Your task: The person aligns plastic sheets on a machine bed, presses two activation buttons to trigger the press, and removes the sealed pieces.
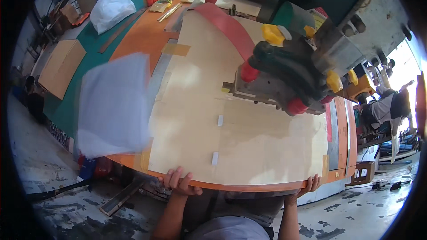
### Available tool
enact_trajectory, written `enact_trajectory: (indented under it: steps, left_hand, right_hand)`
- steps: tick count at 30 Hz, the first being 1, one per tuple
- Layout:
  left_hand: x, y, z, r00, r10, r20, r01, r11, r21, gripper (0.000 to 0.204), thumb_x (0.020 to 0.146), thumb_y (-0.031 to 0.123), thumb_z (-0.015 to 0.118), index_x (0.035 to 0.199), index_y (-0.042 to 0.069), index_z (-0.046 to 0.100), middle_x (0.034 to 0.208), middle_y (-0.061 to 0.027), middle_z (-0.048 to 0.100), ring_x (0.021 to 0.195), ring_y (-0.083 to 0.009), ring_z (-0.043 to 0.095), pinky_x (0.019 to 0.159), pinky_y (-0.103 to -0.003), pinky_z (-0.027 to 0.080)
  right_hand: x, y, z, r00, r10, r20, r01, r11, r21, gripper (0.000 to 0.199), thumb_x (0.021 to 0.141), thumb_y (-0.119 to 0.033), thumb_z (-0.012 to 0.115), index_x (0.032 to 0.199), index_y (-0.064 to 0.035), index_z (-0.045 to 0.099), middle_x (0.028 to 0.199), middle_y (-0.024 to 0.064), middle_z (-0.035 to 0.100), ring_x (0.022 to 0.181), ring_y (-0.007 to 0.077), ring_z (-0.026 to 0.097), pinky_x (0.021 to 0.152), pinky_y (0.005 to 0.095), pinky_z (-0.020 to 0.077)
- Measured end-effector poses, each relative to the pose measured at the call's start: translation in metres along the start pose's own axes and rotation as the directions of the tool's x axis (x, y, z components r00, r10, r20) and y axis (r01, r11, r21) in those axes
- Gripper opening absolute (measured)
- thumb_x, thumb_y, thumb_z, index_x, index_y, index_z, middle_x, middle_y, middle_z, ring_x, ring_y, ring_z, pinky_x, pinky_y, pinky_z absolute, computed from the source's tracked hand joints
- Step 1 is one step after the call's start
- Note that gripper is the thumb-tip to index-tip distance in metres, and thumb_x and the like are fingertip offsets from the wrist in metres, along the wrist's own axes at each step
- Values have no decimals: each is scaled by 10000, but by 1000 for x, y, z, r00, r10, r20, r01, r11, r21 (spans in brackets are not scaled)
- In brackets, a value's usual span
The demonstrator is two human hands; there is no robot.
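Both hands sit at the near edge of the orange-rimmed table. The left hand has its grip curled over the rim, fingers pressed down on the edge of the pale sheet that covers the table top. The right hand grips the same edge further right, fingers hooked over the rim, pinching the edge.

The pale sheet lies flat, spreading away from both hands toward the machine. Two small white tape strips lie on the sheet, one beyond the other, just ahead of the left hand.

The machine head stands on the far right part of the sheet, with black handles, red knobs and yellow knobs. A red band curves from it toward the far end of the table.

A blurred white sheet hangs over the left edge of the table. Further off lie a white bag on the green surface and a cardboard panel.
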State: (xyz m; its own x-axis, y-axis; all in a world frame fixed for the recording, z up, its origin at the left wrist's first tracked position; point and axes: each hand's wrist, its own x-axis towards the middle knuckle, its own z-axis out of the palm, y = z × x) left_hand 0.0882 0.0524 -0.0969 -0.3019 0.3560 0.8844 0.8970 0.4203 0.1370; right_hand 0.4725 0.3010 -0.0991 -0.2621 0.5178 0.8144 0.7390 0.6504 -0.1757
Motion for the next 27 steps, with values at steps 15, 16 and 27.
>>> enact_trajectory:
  steps: [15, 16, 27]
  left_hand:
    - [-4, -2, 5, 1000, -2, -18, 2, 999, -35, 508, 1019, 613, 334, 1189, 196, 570, 1397, -96, 521, 1418, -308, 394, 1303, -570, 100]
    - [-4, -2, 6, 1000, -2, -17, 1, 999, -34, 508, 1019, 613, 334, 1189, 196, 570, 1397, -96, 521, 1418, -308, 394, 1303, -570, 100]
    - [-6, -2, 8, 999, -6, -41, 5, 1000, -26, 535, 1025, 623, 308, 1216, 193, 564, 1379, -97, 525, 1416, -301, 391, 1313, -574, 90]
  right_hand:
    - [-2, 1, 7, 998, -20, -64, 19, 1000, -17, 621, 1105, -590, 213, 1464, -147, 463, 1553, 139, 407, 1541, 380, 285, 1281, 655, 206]
    - [-2, 0, 6, 998, -19, -58, 19, 1000, -2, 617, 1109, -585, 210, 1462, -147, 464, 1557, 138, 405, 1540, 378, 287, 1282, 653, 207]
    - [-5, 4, 8, 998, -25, -59, 24, 1000, -18, 616, 1116, -597, 202, 1462, -163, 469, 1577, 128, 396, 1545, 372, 287, 1283, 644, 201]
